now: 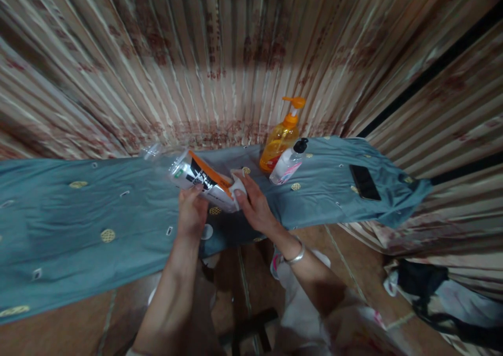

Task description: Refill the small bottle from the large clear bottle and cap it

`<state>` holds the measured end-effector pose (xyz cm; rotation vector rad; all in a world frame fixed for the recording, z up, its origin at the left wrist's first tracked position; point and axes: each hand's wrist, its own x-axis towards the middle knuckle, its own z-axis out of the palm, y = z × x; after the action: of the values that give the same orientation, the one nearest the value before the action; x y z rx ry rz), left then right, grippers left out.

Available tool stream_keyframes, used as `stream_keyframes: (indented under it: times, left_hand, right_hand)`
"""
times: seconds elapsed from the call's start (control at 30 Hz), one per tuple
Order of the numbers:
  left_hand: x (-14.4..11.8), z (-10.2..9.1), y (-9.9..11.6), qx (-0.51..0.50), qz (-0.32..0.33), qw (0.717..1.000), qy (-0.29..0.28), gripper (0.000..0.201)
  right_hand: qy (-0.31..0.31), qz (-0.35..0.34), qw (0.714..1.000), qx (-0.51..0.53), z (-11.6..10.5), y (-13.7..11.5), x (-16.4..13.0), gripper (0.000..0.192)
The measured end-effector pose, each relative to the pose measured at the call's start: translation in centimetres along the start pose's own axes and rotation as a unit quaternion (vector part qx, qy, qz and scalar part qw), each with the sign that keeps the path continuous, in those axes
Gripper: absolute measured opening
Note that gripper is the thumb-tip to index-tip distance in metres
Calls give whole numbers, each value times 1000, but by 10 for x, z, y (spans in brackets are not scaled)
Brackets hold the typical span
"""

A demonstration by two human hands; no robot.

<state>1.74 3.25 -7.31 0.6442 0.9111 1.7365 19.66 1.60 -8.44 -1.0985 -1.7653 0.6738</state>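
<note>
A clear plastic bottle with an orange, black and white label lies tilted over the blue-grey cloth. My left hand grips its labelled body from below. My right hand presses a small white cloth against the bottle's lower end. A metal bangle sits on my right wrist. A small white round cap lies on the cloth just under my left hand.
An orange pump bottle and a small white bottle with a black cap stand right of my hands. A black phone lies further right. Striped curtains hang behind; dark bags lie on the floor at right.
</note>
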Motion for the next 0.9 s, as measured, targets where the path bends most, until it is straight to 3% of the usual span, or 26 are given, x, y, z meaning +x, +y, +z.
stream_keyframes:
  times: [0.13, 0.3, 0.47, 0.6, 0.7, 0.9]
  left_hand:
    - [3, -3, 0, -11, -15, 1000, 0, 33]
    - [1, -1, 3, -20, -22, 1000, 2, 34]
    - [1, -2, 4, -17, 1, 1000, 12, 39]
    - [3, -4, 3, -11, 29, 999, 28, 41]
    - [5, -5, 2, -1, 60, 997, 44, 47]
    - [11, -9, 1, 17, 96, 994, 58, 53]
  right_hand:
    - [15, 153, 973, 171, 3, 9, 8, 63]
    - [30, 296, 891, 343, 15, 14, 15, 63]
    - [-13, 362, 831, 421, 19, 6, 15, 62]
    - [-46, 426, 763, 484, 19, -3, 13, 55]
    - [-58, 432, 759, 485, 19, -5, 9, 51]
    - [-34, 390, 811, 434, 18, 5, 0, 49]
